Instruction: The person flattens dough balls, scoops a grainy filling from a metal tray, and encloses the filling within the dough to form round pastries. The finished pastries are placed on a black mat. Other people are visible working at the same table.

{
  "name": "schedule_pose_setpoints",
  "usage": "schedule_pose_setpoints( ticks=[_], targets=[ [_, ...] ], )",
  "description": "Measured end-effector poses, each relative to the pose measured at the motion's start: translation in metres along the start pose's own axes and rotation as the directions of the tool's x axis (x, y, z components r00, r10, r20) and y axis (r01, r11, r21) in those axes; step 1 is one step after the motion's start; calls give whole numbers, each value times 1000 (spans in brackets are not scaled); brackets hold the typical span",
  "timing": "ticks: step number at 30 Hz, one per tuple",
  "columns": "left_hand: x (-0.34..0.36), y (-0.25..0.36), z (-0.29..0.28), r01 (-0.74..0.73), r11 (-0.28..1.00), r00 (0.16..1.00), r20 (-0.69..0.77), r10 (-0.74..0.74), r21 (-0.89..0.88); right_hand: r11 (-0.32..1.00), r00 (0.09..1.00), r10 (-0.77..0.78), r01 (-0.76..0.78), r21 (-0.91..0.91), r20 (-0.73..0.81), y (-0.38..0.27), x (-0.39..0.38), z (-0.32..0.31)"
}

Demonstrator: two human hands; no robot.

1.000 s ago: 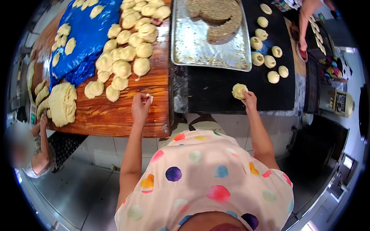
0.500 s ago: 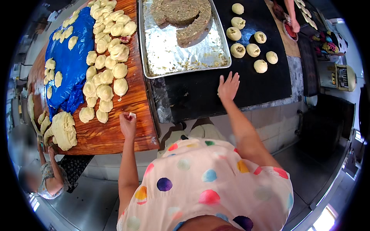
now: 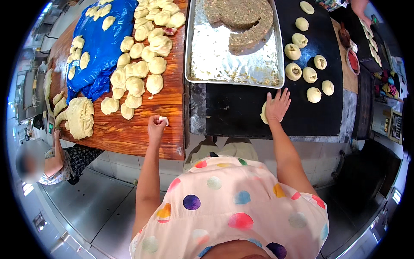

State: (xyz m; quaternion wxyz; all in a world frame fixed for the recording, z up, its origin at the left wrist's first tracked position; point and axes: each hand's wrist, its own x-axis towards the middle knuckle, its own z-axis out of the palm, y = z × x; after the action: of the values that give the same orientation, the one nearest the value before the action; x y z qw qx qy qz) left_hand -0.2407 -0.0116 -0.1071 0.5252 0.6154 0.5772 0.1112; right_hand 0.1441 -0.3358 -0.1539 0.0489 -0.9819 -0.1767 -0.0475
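Note:
My right hand [image 3: 278, 107] lies flat with its fingers stretched out over a pale dough piece [image 3: 264, 113] on the black work surface [image 3: 241, 116]. Most of that dough is hidden under the palm. Over the front edge of the wooden table, my left hand [image 3: 156, 127] is closed in a pinch on a small pinkish-white piece [image 3: 164, 120]; its kind is unclear. Round dough pieces [image 3: 135, 86] crowd the wood beyond it. Filled dough balls [image 3: 309, 74] sit to the far right of my right hand, some with brown filling showing at the top.
A metal tray [image 3: 235, 81] with a thick brown mass of filling [image 3: 252, 36] stands ahead. On the wooden table [image 3: 142, 134] are a blue plastic sheet [image 3: 101, 52] and a large dough lump [image 3: 80, 118]. One co-worker [image 3: 58, 157] is at left; another's hand [image 3: 365, 19] shows far right, near a red bowl [image 3: 353, 61].
The whole scene has shifted rightward in the picture. Part of a flat dough piece now shows beside my right palm. My left hand keeps its pinch on the small piece.

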Motion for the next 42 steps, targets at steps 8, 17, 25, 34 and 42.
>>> schedule_pose_setpoints(
  ticks=[8, 17, 25, 34, 42],
  targets=[
    [-125, 206, 44, 299, 611, 719, 594, 360, -733, 848, 947, 318, -307, 433, 49, 40, 20, -15],
    [-217, 310, 83, 596, 474, 6, 594, 805, -648, 991, 992, 114, -109, 82, -55, -8, 3, -12],
    [-216, 341, 82, -176, 451, 64, 447, 892, -875, 980, 991, 89, -69, 185, -105, 12, 1, -20],
    [-182, 299, 107, -230, 935, 570, 742, 353, -269, 968, 991, 103, -80, 238, -83, 15, 0, -11],
    [-162, 253, 124, -85, 964, 648, 721, 245, -251, 995, 1000, 6, -8, 99, 24, -14, 15, -16]
  ],
)
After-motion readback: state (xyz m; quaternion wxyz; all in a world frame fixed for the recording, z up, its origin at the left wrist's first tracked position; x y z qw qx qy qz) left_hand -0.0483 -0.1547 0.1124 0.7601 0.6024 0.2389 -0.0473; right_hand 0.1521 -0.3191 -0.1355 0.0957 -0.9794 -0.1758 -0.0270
